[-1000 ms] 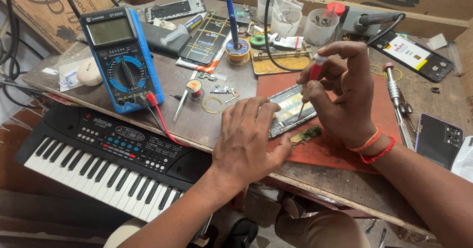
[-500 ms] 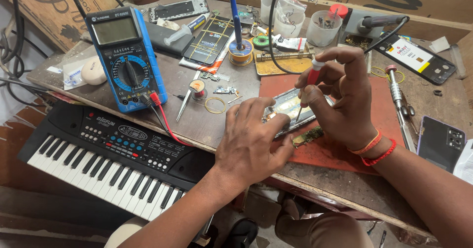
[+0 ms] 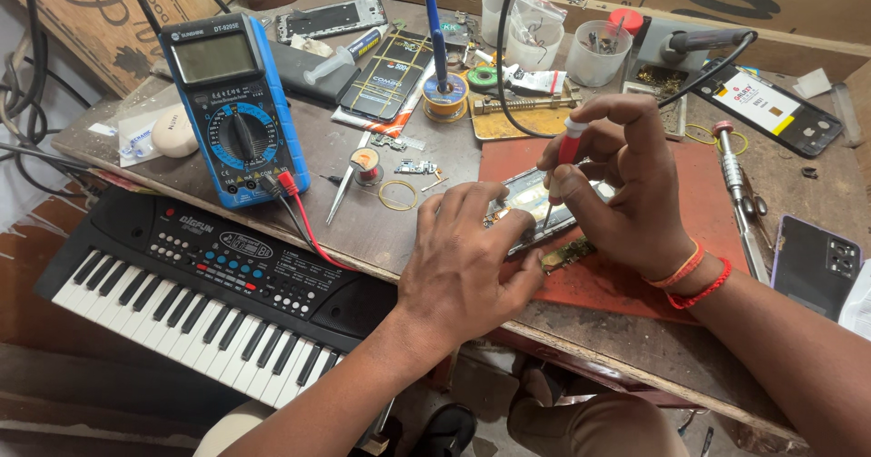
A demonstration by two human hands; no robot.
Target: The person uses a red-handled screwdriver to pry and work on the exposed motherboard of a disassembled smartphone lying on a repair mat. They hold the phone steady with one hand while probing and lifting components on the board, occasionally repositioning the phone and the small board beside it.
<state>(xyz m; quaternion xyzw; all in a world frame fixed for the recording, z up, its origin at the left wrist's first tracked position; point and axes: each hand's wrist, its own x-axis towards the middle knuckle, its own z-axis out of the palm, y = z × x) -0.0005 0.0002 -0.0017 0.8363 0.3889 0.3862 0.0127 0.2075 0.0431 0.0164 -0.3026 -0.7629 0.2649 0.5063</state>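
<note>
Our left hand [image 3: 472,257] presses flat on the near end of the opened phone [image 3: 535,205], lying slantwise on the red mat [image 3: 726,230], while our right hand [image 3: 626,185] pinches a red screwdriver [image 3: 564,162] upright over it.

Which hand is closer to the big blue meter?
The left hand. It lies to the right of the blue meter, pressing the opened phone; the right hand is farther right, holding a screwdriver.

The right hand [image 3: 626,185] has tilted the red screwdriver [image 3: 567,148] slightly more upright over the phone [image 3: 535,205]
</note>
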